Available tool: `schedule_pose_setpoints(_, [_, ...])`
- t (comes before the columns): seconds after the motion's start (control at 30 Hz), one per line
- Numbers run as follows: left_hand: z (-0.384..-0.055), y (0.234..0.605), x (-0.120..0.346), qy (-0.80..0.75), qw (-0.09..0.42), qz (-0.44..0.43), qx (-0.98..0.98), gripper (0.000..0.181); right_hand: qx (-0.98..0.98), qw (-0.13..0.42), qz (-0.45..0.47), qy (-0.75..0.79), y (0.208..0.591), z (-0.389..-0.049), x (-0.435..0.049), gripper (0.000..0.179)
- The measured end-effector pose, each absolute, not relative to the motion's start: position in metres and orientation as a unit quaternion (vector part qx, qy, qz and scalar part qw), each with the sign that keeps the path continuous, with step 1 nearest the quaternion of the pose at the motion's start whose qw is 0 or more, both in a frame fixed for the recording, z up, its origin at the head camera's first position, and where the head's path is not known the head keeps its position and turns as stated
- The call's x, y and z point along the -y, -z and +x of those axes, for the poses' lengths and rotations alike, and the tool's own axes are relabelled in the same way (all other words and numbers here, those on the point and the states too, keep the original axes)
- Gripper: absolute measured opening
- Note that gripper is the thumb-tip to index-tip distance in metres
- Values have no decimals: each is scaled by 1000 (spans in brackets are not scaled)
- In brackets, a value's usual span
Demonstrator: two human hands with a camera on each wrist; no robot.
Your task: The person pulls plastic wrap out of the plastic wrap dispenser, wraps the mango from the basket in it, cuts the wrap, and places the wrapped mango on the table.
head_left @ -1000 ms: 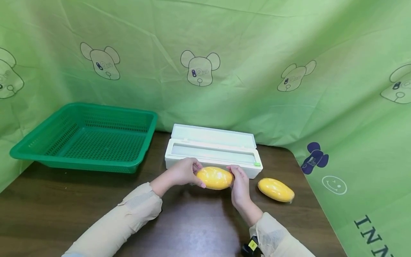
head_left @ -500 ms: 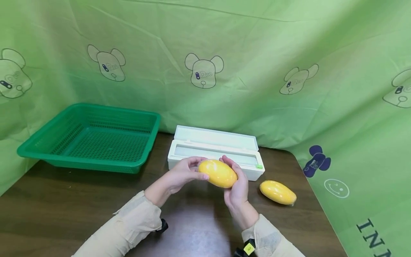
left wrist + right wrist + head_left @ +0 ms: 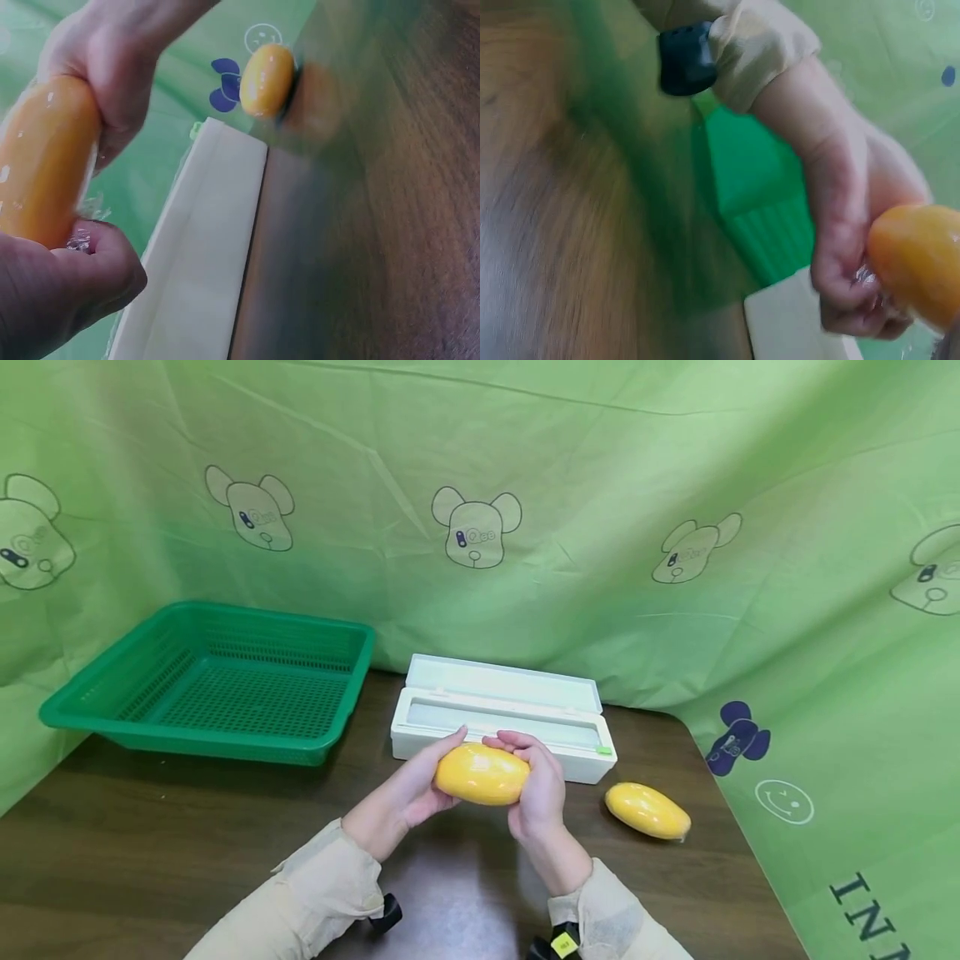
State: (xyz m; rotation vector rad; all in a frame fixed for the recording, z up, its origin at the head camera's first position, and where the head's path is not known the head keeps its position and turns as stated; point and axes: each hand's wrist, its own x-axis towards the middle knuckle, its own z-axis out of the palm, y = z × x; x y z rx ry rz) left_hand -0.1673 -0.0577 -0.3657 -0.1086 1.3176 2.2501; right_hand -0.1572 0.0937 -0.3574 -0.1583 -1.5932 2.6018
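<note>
An oblong yellow fruit (image 3: 482, 774), shiny under clear plastic film, is held above the table between both hands. My left hand (image 3: 408, 793) grips its left end. My right hand (image 3: 542, 783) grips the right end, with fingers bent over the far side. In the left wrist view, bunched clear film (image 3: 81, 238) shows by the curled left fingers at one end of the fruit. Behind the hands lies a white cling film dispenser (image 3: 504, 747) with its lid raised. A second yellow fruit (image 3: 647, 811), also shiny, rests on the table to the right.
A green plastic basket (image 3: 187, 732) with slotted walls stands at the back left of the brown wooden table (image 3: 165, 852). Green printed cloth (image 3: 570, 610) hangs behind the table and along its right side.
The fruit was lifted and tilted, then came back level and slightly left. The left hand's hold shifted, with its thumb now at the far side. The right hand moved left along with the fruit.
</note>
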Motion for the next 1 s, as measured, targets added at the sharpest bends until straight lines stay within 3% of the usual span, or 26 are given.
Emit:
schedule_pose_setpoints(0.17, [-165,368,56,-829,230,-69,-505,43,510,21,-77,-856,352,-154,-89,35])
schedule_pose_setpoints(0.3, [-163,367,59,-823,228,-34,-519,47,485,2,-96,-869,349,-151,-88,31])
schedule_pose_setpoints(0.53, [-159,360,63,-833,283,17,-475,59,437,-29,-45,-898,345,-150,-91,36])
schedule_pose_setpoints(0.8, [-153,353,64,-838,339,22,-428,60,460,-57,110,-879,349,-149,-101,55])
schedule_pose_setpoints(1.0, [-148,354,66,-828,395,39,-396,58,440,-108,145,-879,356,-150,-110,60])
